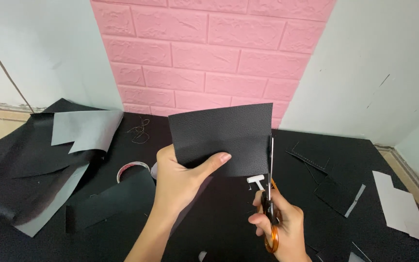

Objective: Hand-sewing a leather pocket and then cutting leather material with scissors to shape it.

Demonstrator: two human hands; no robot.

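Upright black leather sheet [221, 133], orange-handled scissors [270, 208]

The leather sheet [221, 138] at the centre of the frame is black with a fine pebbled grain. The scissors [270, 213] at lower right have orange handles and silvery blades. Behind, across the top, the wall panel [209, 53] is pink in a brick pattern — pale grey-white wall on either side. At left, the folded-over leather [86, 128] shows a grey underside. The tape roll [131, 170] is white with a red inner edge; at far right lies a light grey paper piece [401, 206] — all on a black work surface [229, 218].
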